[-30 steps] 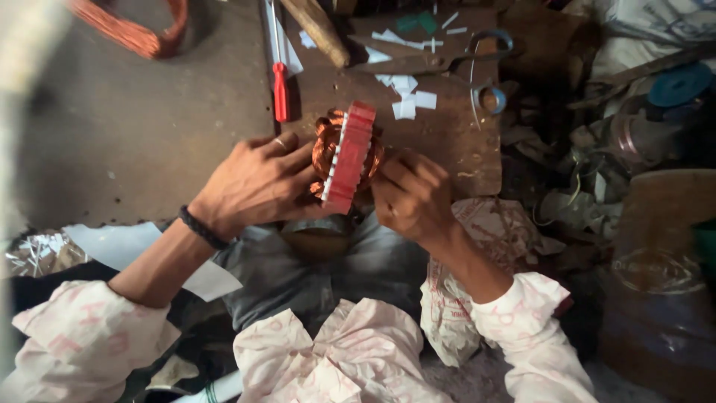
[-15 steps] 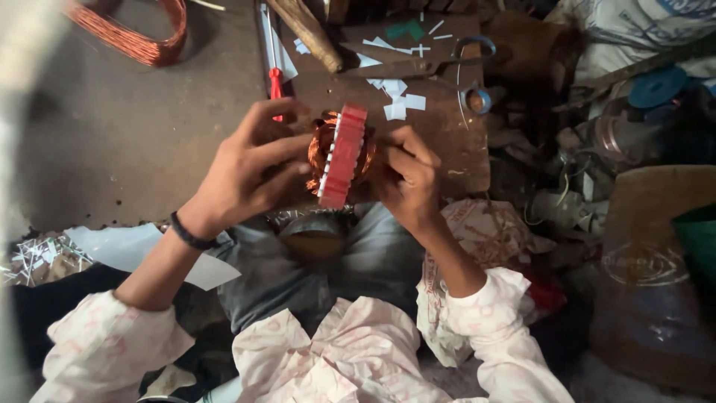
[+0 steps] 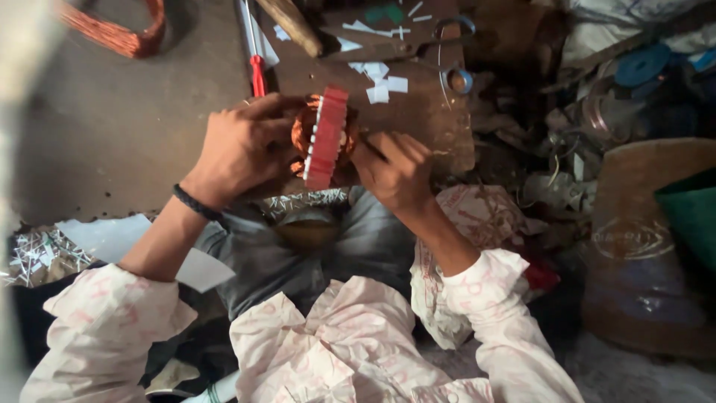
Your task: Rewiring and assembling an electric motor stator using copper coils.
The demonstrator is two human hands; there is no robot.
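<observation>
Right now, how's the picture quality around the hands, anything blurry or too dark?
Head view: dim, warm light; the left hand and right hand on the red wound coil part look slightly soft but readable; the right-side clutter sinks into shadow; a pale blurred strip runs down the left edge.

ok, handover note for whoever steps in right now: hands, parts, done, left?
Left hand: gripping the copper-wound stator with the red core from its left side.
Right hand: fingers pressed against the stator's right side.
Stator sits edge-on over the brown board, above the lap.
Nearby: red-handled screwdriver, scissors, white paper scraps, loose copper coil top left.
Done: windings sit in the core.
Left: cannot tell from this view.
</observation>
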